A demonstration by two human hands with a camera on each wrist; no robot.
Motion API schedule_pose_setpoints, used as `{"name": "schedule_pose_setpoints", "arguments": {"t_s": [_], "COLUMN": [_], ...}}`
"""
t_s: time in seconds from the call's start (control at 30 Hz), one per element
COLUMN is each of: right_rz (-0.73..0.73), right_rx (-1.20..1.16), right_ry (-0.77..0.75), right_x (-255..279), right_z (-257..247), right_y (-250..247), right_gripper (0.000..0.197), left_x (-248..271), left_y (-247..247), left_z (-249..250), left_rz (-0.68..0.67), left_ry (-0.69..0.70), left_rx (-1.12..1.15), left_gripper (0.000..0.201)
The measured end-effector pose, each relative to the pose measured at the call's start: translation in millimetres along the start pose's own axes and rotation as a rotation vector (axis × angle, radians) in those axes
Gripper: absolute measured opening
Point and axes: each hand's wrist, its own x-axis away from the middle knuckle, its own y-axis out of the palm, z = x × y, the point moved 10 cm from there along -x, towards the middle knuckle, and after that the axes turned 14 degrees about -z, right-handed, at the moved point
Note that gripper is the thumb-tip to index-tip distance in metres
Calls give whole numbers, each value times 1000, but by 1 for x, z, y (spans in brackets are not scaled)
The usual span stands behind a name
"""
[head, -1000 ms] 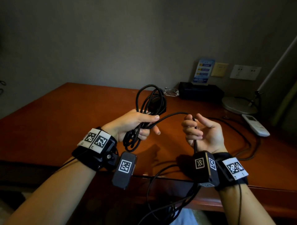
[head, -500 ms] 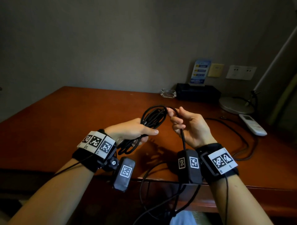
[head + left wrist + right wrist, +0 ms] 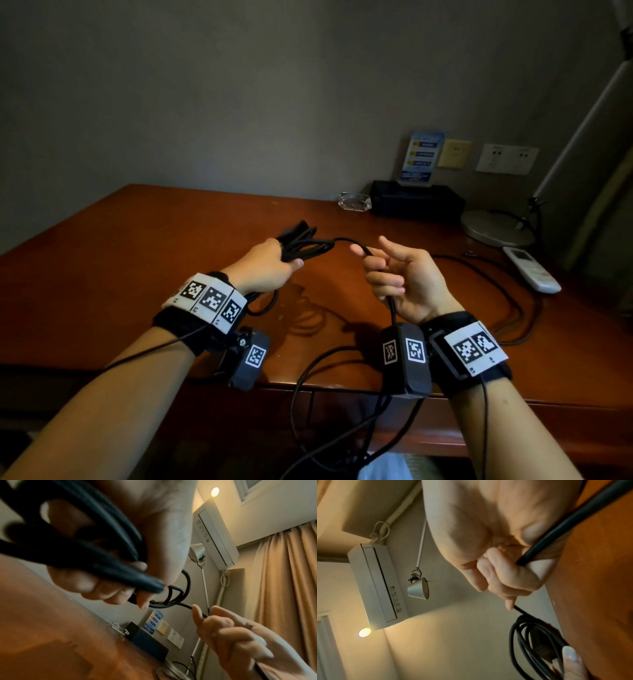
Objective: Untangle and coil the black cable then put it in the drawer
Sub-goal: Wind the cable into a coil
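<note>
My left hand (image 3: 270, 265) grips a bundle of coiled loops of the black cable (image 3: 301, 240) above the wooden desk (image 3: 137, 260). In the left wrist view the loops (image 3: 106, 555) run across the palm under curled fingers. A single strand leaves the bundle to the right and passes through my right hand (image 3: 394, 274), whose lower fingers curl round it while the index finger points up. From that hand the cable (image 3: 556, 528) hangs past the wrist and down over the desk's front edge. No drawer shows in any view.
At the desk's back right stand a glass ashtray (image 3: 354, 201), a black box (image 3: 416, 202) with a blue card, a lamp base (image 3: 496, 228) and a white remote (image 3: 531, 269). Another black cord (image 3: 507, 291) loops on the desk to the right of my right hand.
The coil has dropped lower and tilted flat towards the desk. My right hand slid away to the right along the strand, opening a gap between the two hands.
</note>
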Motion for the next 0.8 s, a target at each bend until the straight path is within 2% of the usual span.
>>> {"name": "schedule_pose_setpoints", "arguments": {"t_s": [0.17,0.3,0.4,0.47,0.53,0.67,0.8], "right_rz": [-23,-76,-191,-219,-160,-6,107], "right_rx": [-26,-65,-50,-83,-102,-67,56], "right_ry": [40,42,93,85,30,-122,-257], "right_x": [3,0,2,3,1,-8,-11], "right_z": [5,1,4,4,-3,-23,-41], "right_y": [3,9,17,18,13,5,5], "right_gripper": [28,22,29,30,28,18,25], "left_x": [4,3,6,9,8,4,8], "left_y": [-46,-58,-71,-80,-79,-57,-37], "left_z": [-12,-13,-18,-22,-21,-3,19], "left_rz": [274,342,411,459,437,280,170], "left_ry": [-72,-65,-67,-76,-46,82,176], "left_rx": [25,7,64,135,206,313,368], "left_gripper": [53,53,53,48,45,30,20]}}
